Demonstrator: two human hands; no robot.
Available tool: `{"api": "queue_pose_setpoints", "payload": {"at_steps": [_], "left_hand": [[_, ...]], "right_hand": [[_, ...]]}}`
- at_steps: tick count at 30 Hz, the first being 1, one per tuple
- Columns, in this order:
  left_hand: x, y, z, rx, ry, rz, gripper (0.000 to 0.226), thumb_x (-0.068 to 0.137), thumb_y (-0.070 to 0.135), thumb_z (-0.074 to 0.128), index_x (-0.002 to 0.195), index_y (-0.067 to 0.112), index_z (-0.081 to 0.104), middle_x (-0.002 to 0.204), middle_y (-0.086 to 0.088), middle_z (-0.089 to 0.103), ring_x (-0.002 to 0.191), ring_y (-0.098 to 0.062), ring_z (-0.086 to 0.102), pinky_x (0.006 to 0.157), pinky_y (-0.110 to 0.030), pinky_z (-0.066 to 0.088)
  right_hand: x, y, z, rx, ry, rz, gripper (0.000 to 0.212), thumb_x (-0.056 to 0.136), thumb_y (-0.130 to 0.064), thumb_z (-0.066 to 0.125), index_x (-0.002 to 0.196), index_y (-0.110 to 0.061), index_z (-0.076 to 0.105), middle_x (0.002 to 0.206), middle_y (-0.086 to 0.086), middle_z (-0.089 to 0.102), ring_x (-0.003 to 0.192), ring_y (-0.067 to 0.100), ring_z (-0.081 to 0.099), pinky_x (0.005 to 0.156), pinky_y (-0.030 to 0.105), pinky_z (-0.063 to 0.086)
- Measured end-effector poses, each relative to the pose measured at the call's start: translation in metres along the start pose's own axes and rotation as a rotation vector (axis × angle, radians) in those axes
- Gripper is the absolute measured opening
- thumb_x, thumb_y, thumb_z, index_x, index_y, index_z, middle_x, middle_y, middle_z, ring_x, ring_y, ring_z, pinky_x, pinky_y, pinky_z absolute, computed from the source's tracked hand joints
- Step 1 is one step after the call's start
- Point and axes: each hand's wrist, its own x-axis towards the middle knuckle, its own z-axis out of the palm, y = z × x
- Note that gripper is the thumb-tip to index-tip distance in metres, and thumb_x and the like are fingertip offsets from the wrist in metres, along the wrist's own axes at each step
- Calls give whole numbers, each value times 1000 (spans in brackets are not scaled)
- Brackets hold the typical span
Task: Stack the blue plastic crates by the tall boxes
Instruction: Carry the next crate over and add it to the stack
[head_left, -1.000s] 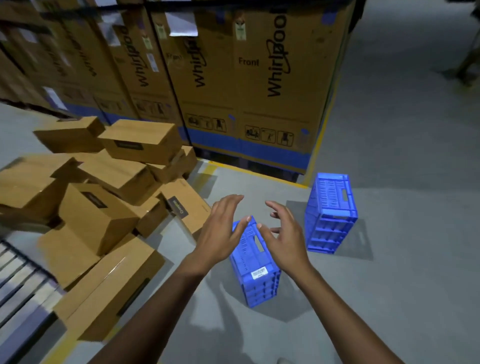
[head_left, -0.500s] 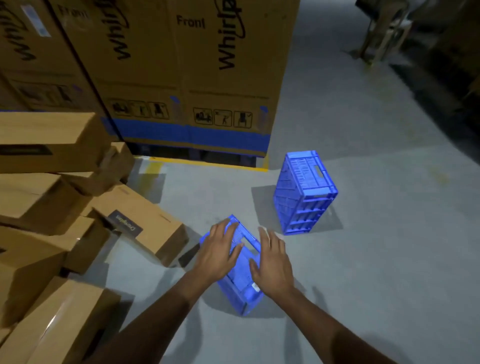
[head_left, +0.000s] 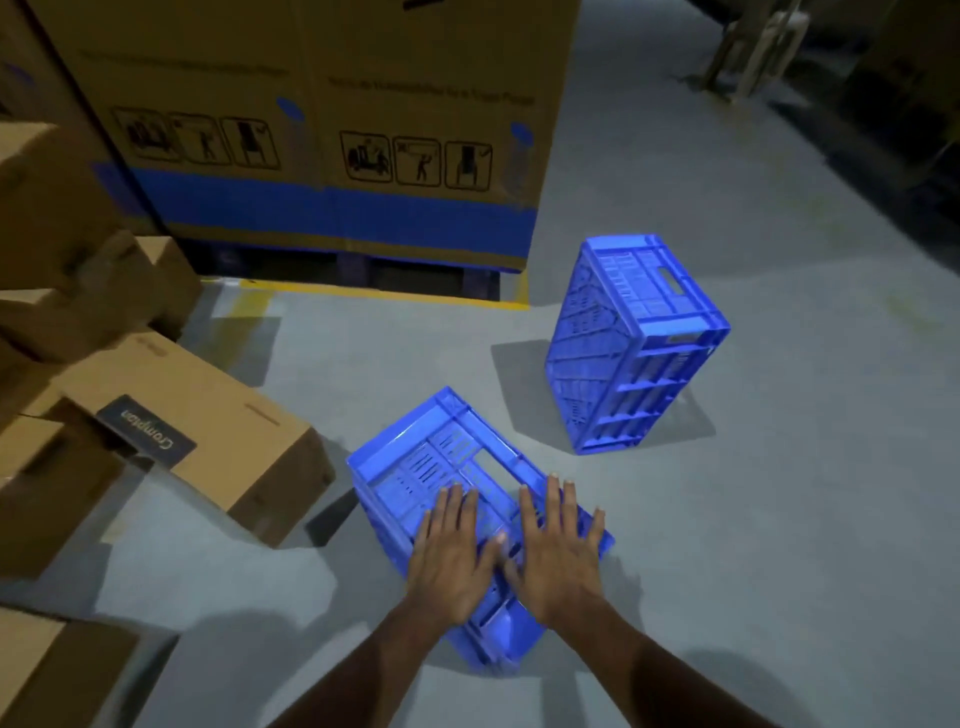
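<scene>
Grey concrete floor (head_left: 779, 545) before a tall brown cardboard box (head_left: 322, 67) with a blue band.
My left hand (head_left: 452, 566) and right hand (head_left: 561, 561) press flat, fingers spread, side by side on the slotted wall of a blue plastic crate (head_left: 415, 467) lying tilted in front of that box; a second ribbed blue crate (head_left: 634, 358) with a handle slot stands on end by the box's right corner.

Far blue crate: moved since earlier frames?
No. The far crate still stands just right of the tall box corner, beside the yellow floor line.
</scene>
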Motion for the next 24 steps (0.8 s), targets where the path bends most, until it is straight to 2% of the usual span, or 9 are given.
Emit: {"api": "queue_pose_setpoints", "payload": {"at_steps": [2,4,8,11,14,17,21,22,24], "left_hand": [[-3,-3,17,98,20,11,85,91,70,5,146,15,41,156,-8,32,145,-24,27,117,-42,18],[0,-2,22,127,77,8,80,92,67,13,143,13,46,153,-7,37,143,-25,32,114,-43,23],[-3,-4,26,176,134,3,78,92,67,17,149,16,35,158,-4,28,146,-22,23,117,-44,22],[-5,-2,23,176,110,3,82,89,72,4,153,24,20,161,-1,19,148,-21,16,119,-43,17],[-4,0,19,154,106,13,75,88,72,11,153,33,13,160,0,22,148,-22,16,119,-44,13],[-5,7,20,183,76,24,73,88,71,11,152,38,14,159,-1,24,147,-24,14,119,-46,9],[-21,15,22,178,7,11,78,82,72,2,152,39,17,161,-7,15,149,-28,6,118,-54,5],[-29,16,23,192,-30,11,79,81,71,-1,152,39,11,162,-6,7,149,-27,-1,118,-55,2],[-43,18,22,219,-111,-8,73,86,68,0,153,39,-1,163,-4,-9,149,-27,-13,116,-60,-1]], "right_hand": [[-4,5,18,15,59,13,72,80,-53,39,141,-16,49,153,22,33,139,41,34,104,70,20],[-3,9,22,4,127,16,70,83,-51,37,143,-17,44,154,20,30,140,39,31,105,68,20],[-3,11,16,-23,149,48,74,83,-53,38,146,-14,36,148,16,37,127,37,41,97,57,31],[4,21,11,16,147,134,87,79,-65,40,146,-9,35,121,13,53,101,33,51,80,47,39],[4,28,2,96,-13,207,96,75,-77,46,144,-11,32,120,9,52,109,30,53,85,43,43],[-3,37,-6,305,-126,316,76,63,-78,61,109,-19,47,107,5,62,103,29,62,77,35,46],[-14,50,-3,716,-264,372,50,64,-66,76,70,-18,61,68,-2,63,73,20,64,62,29,46],[-22,47,1,744,-260,379,48,67,-64,76,64,-18,61,61,-5,60,69,19,62,60,28,45],[-37,35,6,739,-203,373,57,65,-74,66,74,-17,69,62,-4,64,70,20,66,63,30,50]]}}
